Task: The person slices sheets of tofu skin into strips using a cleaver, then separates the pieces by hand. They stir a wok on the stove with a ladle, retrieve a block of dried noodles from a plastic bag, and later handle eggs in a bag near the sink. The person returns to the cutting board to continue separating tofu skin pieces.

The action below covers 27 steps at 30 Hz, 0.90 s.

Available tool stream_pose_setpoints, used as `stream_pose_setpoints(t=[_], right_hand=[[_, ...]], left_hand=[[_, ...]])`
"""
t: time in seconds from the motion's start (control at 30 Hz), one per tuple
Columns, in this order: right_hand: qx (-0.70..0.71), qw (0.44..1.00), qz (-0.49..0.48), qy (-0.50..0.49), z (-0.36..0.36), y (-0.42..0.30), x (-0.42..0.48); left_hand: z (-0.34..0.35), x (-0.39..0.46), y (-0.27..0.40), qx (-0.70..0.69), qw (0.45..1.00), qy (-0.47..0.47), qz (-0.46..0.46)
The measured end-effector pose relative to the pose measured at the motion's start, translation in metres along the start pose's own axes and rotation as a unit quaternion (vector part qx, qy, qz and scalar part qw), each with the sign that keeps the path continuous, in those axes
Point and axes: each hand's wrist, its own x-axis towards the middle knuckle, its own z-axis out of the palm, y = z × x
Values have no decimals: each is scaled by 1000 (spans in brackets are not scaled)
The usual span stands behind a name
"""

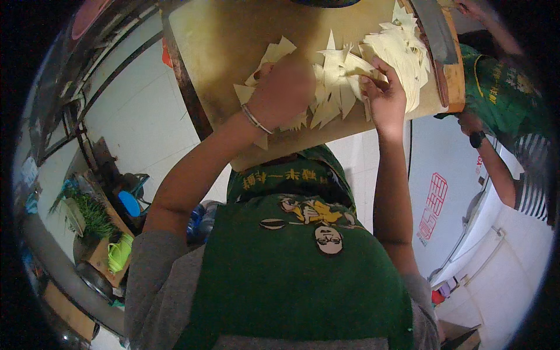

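Thin pale-yellow cut sheets, perhaps dough or tofu skin, lie on a worn cutting board [210, 48]. Loose triangular pieces [334, 94] spread between my two hands. My right hand [387, 98] pinches the edge of one pale piece [361, 83] between thumb and fingers, beside a thick stack of sheets [396, 61]. Motion blurs my left hand [286, 89], which wears a bracelet [256, 118]. It is over more pieces at the left, against a folded strip [280, 50]; its fingertips are mostly hidden, so its grip is unclear.
A cleaver [439, 35] lies along the board's right side, handle towards me. At the right stands another person in a green apron [494, 87], near a white cabinet [437, 183] bearing writing. Leafy greens [94, 214] and a blue round object [129, 203] are low at the left.
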Motion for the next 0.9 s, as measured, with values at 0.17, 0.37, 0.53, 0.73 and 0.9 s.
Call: stream_pose_setpoints(t=[0.17, 0.37, 0.53, 0.73, 0.9], right_hand=[[-358, 914, -180, 64, 17, 18, -28], [-308, 935, -172, 33, 54, 2, -34], [-210, 944, -252, 39, 57, 7, -28], [387, 913, 70, -107, 58, 8, -28], [444, 833, 299, -143, 43, -27, -25]], left_hand=[[6, -4, -23, -191, 976, 96, -34], [10, -12, -11, -3, 986, 162, 32], [14, -12, -23, 4, 994, 83, 67], [32, -13, -37, -333, 925, 176, 44], [5, -17, -33, -613, 782, 100, -59]])
